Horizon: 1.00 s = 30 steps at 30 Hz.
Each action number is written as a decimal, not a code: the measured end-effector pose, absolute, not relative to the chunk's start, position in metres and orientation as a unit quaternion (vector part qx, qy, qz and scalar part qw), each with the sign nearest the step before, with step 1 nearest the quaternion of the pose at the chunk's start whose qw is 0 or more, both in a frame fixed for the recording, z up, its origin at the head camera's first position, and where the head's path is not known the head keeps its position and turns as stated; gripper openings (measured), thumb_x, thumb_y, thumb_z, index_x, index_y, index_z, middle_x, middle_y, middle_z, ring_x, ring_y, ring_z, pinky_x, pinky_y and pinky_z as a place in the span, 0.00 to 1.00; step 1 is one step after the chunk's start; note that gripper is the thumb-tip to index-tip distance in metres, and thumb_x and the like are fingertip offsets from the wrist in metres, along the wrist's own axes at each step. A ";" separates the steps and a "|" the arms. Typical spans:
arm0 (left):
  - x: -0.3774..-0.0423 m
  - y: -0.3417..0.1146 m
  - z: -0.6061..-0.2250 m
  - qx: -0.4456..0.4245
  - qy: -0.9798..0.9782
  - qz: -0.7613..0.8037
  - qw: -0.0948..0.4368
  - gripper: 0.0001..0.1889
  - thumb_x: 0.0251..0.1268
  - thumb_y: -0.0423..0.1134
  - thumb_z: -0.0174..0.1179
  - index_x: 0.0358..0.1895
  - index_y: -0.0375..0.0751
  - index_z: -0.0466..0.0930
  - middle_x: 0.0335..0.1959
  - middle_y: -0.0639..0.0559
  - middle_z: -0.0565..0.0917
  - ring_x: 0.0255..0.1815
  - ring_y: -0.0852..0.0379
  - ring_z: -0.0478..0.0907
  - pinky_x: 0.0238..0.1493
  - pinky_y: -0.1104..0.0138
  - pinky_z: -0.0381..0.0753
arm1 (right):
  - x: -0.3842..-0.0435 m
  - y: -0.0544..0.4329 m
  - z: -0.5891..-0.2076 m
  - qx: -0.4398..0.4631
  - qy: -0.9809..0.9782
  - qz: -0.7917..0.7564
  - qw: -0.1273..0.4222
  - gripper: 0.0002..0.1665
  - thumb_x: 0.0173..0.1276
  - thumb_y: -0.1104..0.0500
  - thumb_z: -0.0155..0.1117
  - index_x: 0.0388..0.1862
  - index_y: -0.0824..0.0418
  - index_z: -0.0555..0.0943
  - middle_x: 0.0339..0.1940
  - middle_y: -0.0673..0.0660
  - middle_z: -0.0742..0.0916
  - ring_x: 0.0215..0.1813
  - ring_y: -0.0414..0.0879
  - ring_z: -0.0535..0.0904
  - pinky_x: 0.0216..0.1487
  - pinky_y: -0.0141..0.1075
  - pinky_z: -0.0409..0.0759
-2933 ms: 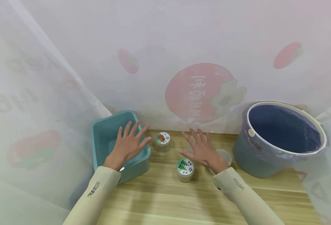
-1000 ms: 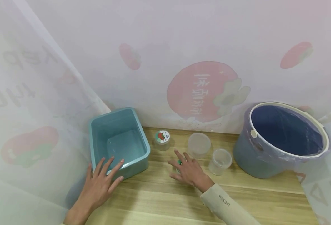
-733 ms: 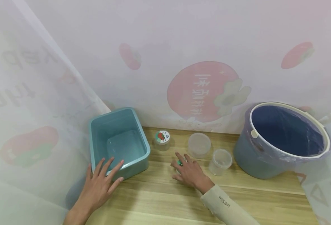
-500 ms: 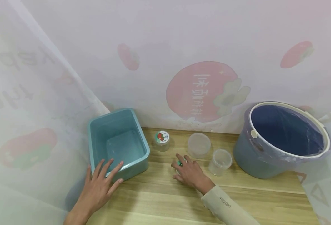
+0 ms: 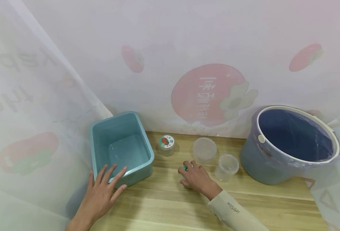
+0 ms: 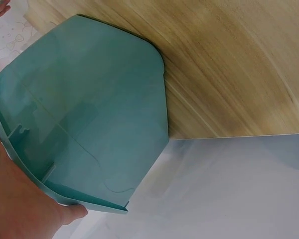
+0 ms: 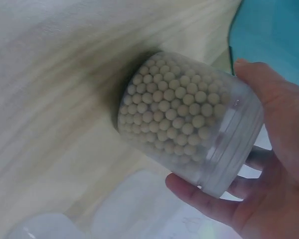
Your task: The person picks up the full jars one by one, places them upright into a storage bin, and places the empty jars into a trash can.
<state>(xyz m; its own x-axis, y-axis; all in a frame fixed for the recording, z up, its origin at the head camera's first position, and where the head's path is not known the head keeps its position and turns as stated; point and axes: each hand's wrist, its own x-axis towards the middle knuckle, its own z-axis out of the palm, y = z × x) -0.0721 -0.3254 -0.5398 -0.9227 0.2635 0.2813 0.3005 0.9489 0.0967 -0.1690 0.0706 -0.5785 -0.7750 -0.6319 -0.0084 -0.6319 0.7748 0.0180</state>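
My right hand [image 5: 198, 178] grips a small clear jar [image 7: 172, 107] around its lid, thumb on one side and fingers on the other. Pale round beads nearly fill the jar, which stands on the wooden table. In the head view the hand covers most of it, leaving a bit of its green-printed lid [image 5: 185, 167] showing. My left hand [image 5: 100, 194] rests at the near rim of a teal plastic tub [image 5: 153, 154], fingers straight and spread over the edge, thumb outside. The left wrist view shows the tub's outer wall [image 6: 99, 94] and part of that hand [image 6: 20, 194].
A jar with a tomato-printed lid [image 5: 166, 142] stands beside the tub. Right of it are a round translucent lid [image 5: 204, 149] and an uncovered clear jar [image 5: 226, 167]. A bag-lined bucket [image 5: 262, 163] stands far right. Printed curtain [image 5: 158, 106] hangs behind the table [image 5: 164, 205].
Both hands first hovered spread above the table. My left hand came down to the tub's near rim. My right hand moved left onto the green-labelled jar, and its fingers have curled around the lid.
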 end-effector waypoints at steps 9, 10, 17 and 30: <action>-0.074 -0.327 -0.540 -0.145 -0.978 -0.075 0.131 0.36 0.77 0.59 0.65 0.85 0.67 0.67 0.81 0.42 0.71 0.81 0.28 0.63 0.72 0.18 0.55 | -0.176 0.068 -0.525 -0.356 0.930 0.030 -0.081 0.24 0.79 0.34 0.68 0.61 0.46 0.78 0.63 0.59 0.82 0.53 0.57 0.84 0.25 0.36 0.80; -0.074 -0.327 -0.541 -0.145 -0.978 -0.075 0.130 0.36 0.77 0.59 0.65 0.85 0.67 0.67 0.81 0.42 0.71 0.81 0.28 0.63 0.72 0.18 0.55 | -0.177 0.067 -0.518 -0.359 0.928 0.034 -0.092 0.24 0.78 0.34 0.68 0.61 0.47 0.78 0.63 0.59 0.83 0.52 0.57 0.84 0.23 0.35 0.78; -0.073 -0.326 -0.543 -0.144 -0.978 -0.078 0.131 0.37 0.77 0.59 0.66 0.85 0.69 0.65 0.80 0.43 0.71 0.82 0.29 0.62 0.71 0.18 0.56 | -0.184 0.061 -0.476 -0.366 0.926 0.035 -0.091 0.25 0.80 0.34 0.67 0.64 0.46 0.80 0.64 0.58 0.83 0.54 0.58 0.84 0.23 0.34 0.77; -0.073 -0.327 -0.548 -0.140 -0.978 -0.081 0.132 0.37 0.77 0.59 0.65 0.86 0.69 0.64 0.80 0.43 0.71 0.81 0.29 0.62 0.71 0.17 0.56 | -0.193 0.040 -0.413 -0.388 0.917 0.003 -0.099 0.25 0.82 0.40 0.66 0.70 0.48 0.80 0.67 0.59 0.84 0.50 0.58 0.84 0.23 0.37 0.78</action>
